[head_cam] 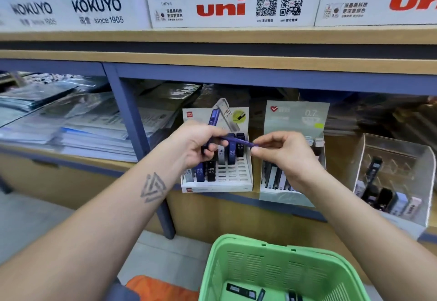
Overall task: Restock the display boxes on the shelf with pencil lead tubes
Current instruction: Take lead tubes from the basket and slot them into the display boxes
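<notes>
Blue lead tube (236,141), two hands (203,144) pinching it

Both hands meet in front of a white cardboard display box (216,183) on the blue-framed shelf (260,77). The left hand (198,143) curls around one end of a slim dark-blue lead tube (236,140), and the right hand (281,149) pinches its other end. Just right stands a pale-green display box (295,121), then a clear plastic bin (399,156). Near, below, a green plastic basket (279,270) holds a few dark tubes (241,290).
</notes>
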Available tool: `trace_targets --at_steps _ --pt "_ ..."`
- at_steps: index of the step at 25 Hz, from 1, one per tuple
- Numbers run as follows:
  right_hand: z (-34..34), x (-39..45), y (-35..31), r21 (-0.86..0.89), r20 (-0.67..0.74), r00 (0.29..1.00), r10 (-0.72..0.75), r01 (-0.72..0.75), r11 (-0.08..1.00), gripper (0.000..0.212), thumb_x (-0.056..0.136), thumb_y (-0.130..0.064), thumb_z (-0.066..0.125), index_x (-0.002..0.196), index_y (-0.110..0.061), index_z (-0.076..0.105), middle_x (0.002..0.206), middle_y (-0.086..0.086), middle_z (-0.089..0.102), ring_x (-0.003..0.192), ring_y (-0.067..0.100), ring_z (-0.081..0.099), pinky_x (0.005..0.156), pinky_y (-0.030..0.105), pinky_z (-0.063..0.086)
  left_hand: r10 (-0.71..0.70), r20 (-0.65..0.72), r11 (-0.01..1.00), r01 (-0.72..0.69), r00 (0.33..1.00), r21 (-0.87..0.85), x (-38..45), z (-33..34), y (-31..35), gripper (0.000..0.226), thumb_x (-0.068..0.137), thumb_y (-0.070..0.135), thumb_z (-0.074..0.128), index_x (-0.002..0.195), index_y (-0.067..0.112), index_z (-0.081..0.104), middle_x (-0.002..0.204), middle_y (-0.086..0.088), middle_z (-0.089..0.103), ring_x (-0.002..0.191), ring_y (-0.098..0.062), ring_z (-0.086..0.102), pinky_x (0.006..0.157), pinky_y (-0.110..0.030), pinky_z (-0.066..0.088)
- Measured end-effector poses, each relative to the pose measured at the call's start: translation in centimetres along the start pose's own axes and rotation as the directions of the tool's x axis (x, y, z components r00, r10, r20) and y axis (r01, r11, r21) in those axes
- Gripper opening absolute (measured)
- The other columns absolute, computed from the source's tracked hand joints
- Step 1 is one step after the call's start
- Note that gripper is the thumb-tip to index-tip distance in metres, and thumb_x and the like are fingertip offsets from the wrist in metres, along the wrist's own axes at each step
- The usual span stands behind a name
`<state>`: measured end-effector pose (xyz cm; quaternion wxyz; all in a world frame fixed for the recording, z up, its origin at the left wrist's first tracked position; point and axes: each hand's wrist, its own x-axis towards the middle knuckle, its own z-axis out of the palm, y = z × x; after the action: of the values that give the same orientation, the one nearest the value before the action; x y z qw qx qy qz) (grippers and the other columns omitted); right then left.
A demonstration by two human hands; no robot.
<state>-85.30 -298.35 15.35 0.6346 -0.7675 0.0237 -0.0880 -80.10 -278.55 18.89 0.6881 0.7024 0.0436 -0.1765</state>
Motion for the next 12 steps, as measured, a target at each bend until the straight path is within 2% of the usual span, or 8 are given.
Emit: trace_targets --at_steps 3,5,7,9,11,12 --pt "0.8 0.5 -0.1 0.265 0.025 0.998 0.065 -0.07 0.962 0.024 0.085 0.01 0.071 0.107 0.0 0.07 0.096 0.019 0.074 0.088 0.024 0.076 0.082 0.027 0.061 0.049 -0.049 0.99 -0.042 0.998 0.134 -0.2 -1.2 -0.4 0.007 0.091 0.003 0.068 0.091 0.007 0.063 0.074 -0.015 0.072 0.036 -0.005 0.035 0.033 -0.015 0.025" --pt "1.4 0.8 -0.3 0.3 0.015 0.998 0.062 -0.063 0.952 0.025 0.085 0.014 0.068 0.107 0.002 0.067 0.094 0.022 0.073 0.085 0.027 0.076 0.079 0.027 0.062 0.035 -0.06 0.983 -0.024 0.998 0.183 -0.5 -1.8 -0.6 0.01 0.088 0.0 0.071 0.092 0.007 0.065 0.074 -0.014 0.073 0.036 -0.006 0.035 0.034 -0.014 0.025" --pt "1.7 1.1 -0.6 0.235 0.004 1.0 0.015 -0.016 0.972 0.025 0.085 0.015 0.069 0.102 -0.003 0.069 0.095 0.022 0.074 0.084 0.027 0.075 0.078 0.026 0.062 0.031 -0.093 0.982 -0.013 0.995 0.186 -0.5 -2.2 -0.8 0.011 0.087 0.0 0.072 0.093 0.007 0.066 0.064 -0.007 0.067 0.038 -0.006 0.036 0.035 -0.015 0.026" --pt "1.6 1.6 -1.0 0.121 -0.007 0.999 -0.051 0.051 0.991 0.026 0.085 0.012 0.07 0.097 -0.011 0.074 0.094 0.015 0.075 0.085 0.023 0.073 0.078 0.025 0.06 0.048 -0.149 0.988 -0.025 0.988 0.15 -0.4 -2.4 -0.6 0.005 0.088 0.004 0.07 0.09 0.006 0.066 0.064 -0.006 0.06 0.041 -0.008 0.039 0.037 -0.016 0.028" --pt "1.7 2.5 -1.5 -0.138 -0.007 0.989 -0.149 0.147 0.98 0.025 0.086 0.005 0.072 0.097 -0.017 0.077 0.092 0.004 0.076 0.087 0.017 0.072 0.082 0.027 0.059 0.039 -0.174 0.995 -0.022 0.984 0.1 -0.5 -2.7 -0.2 0.005 0.093 0.01 0.062 0.089 0.007 0.063 0.066 -0.006 0.057 0.046 -0.011 0.042 0.04 -0.018 0.033" --pt "2.0 3.1 -1.7 -0.313 0.01 0.978 -0.209 0.201 0.928 0.023 0.087 0.001 0.072 0.098 -0.018 0.077 0.093 0.001 0.075 0.089 0.016 0.071 0.085 0.029 0.058 0.023 -0.162 0.997 -0.01 0.986 0.078 -0.6 -2.7 -0.1 0.009 0.096 0.012 0.056 0.09 0.008 0.062 0.066 -0.006 0.056 0.048 -0.012 0.044 0.042 -0.019 0.036"
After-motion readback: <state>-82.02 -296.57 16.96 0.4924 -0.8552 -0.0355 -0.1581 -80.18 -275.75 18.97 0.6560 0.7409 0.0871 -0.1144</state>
